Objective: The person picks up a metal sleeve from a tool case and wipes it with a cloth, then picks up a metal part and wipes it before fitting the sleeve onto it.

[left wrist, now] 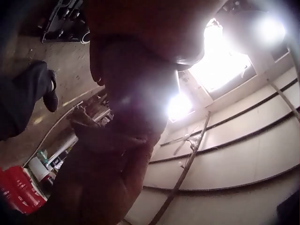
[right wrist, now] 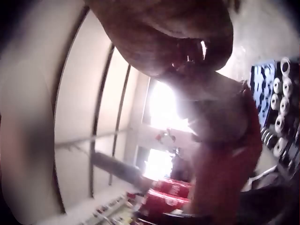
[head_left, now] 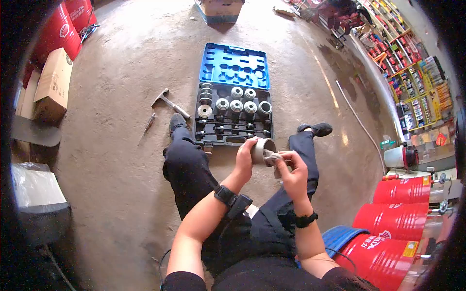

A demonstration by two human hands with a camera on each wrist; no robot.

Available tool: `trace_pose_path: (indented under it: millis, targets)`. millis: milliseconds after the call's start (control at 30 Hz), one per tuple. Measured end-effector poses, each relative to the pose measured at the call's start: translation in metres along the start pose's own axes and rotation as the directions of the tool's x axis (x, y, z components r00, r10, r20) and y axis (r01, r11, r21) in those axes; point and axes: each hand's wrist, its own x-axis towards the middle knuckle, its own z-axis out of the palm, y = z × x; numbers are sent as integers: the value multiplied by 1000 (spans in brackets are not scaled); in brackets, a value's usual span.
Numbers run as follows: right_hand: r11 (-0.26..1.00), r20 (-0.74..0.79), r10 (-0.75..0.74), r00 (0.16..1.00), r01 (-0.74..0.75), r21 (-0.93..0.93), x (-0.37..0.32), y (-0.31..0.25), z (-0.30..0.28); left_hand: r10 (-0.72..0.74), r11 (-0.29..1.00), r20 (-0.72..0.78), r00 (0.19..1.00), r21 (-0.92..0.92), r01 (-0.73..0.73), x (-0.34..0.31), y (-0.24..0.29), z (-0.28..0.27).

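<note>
In the head view the left hand [head_left: 245, 157] grips a grey metal ring [head_left: 262, 149] by its left side, thumb near the top rim. The right hand [head_left: 294, 173] pinches a crumpled greyish cloth [head_left: 272, 159] at the ring's right-hand opening. Part of the cloth hangs below the right fingers. Both wrist views are dark and close: the left wrist view shows the cloth [left wrist: 84, 117] beside the ring's shadowed side, and in the right wrist view the right hand [right wrist: 173, 37] covers much of the work. Fingertips inside the ring are hidden.
An open case [head_left: 234, 138] with a blue lid [head_left: 234, 65] holds several metal cups and rods. A hammer [head_left: 170, 103] and a slim tool [head_left: 149, 123] lie left of it. Red drums [head_left: 388, 257] stand at the right, cardboard boxes [head_left: 54, 80] at the left.
</note>
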Motion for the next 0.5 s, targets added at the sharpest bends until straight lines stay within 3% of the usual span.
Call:
trace_pose_path:
  millis: [33,67,133,167,233,267,300,333,367,400,433,467,500]
  targets:
    - [970,50,167,985,-173,171,0,-4,-7,3,1000,1,1000,-6,-3,0,0,1]
    - [902,48,221,974,-223,370,3,8,-11,-18,1000,0,1000,-9,18,1,-1,1]
    - [667,91,410,907,-366,648,8,24,-20,-39,999,-2,999,-16,39,4,-4,-2]
    - [669,92,410,907,-368,645,7,29,-23,-49,999,-27,998,2,49,6,-5,-3]
    - [407,271,418,867,-446,797,7,45,-29,-55,998,-48,997,19,56,8,-7,-5]
    - [211,449,222,866,-492,845,9,51,-36,-55,998,-57,997,38,58,6,-6,-4]
    - [212,451,219,865,-493,844,6,58,-34,-56,997,-66,996,59,59,5,-4,-3]
    - [796,204,210,956,-288,532,2,65,-32,-53,997,-66,996,58,57,6,-5,-5]
    - [524,320,237,917,-398,753,4,47,-33,-46,997,-59,997,61,50,7,-6,-5]
    - [182,430,260,864,-482,857,5,28,-34,-39,997,-50,998,65,42,7,-6,-6]
    - [182,430,257,865,-480,858,7,44,-34,-37,997,-49,998,67,40,8,-7,-7]
    - [779,186,103,977,-195,596,8,72,-32,-46,997,-51,998,51,49,6,-5,-5]
    - [759,138,133,981,-190,622,11,71,-29,-53,998,-51,997,37,55,4,-2,-3]
